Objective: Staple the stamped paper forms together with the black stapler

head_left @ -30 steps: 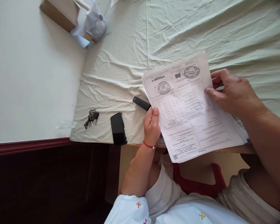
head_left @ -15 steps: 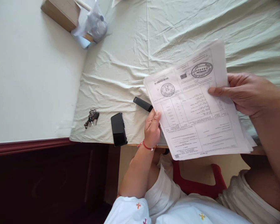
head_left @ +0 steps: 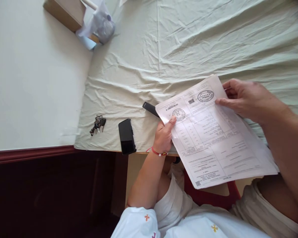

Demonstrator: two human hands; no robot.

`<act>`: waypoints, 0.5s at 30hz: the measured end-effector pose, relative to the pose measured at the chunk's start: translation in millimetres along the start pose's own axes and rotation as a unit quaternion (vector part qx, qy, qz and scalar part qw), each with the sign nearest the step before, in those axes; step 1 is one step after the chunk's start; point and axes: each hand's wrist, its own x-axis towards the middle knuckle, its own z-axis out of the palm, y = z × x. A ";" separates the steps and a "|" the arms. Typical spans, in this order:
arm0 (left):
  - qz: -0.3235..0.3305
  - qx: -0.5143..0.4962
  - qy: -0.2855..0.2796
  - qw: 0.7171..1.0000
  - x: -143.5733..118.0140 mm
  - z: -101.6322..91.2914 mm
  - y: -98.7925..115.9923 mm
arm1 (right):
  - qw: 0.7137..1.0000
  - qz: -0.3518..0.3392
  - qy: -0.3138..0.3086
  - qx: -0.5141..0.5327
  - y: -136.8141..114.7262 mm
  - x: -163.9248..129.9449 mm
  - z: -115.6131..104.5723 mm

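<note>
Head view: both hands hold a stack of printed papers [head_left: 213, 132] over the near edge of the cloth-covered surface [head_left: 188, 43]. Left hand [head_left: 164, 135] pinches the left edge; right hand [head_left: 250, 99] grips the top right corner. A black phone [head_left: 126, 136], keys [head_left: 97, 124] and a dark stick [head_left: 150, 108] lie just left.
</note>
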 end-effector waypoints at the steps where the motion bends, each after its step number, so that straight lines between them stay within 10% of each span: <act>1: -0.005 -0.002 -0.003 1.000 -1.9 2.1 -0.4 | 0.997 -0.014 0.039 -0.059 -4.3 -0.5 0.5; 15: -0.070 -0.007 -0.056 0.996 5.5 -11.2 19.4 | 0.973 -0.138 0.074 -0.167 -31.8 -6.1 -53.6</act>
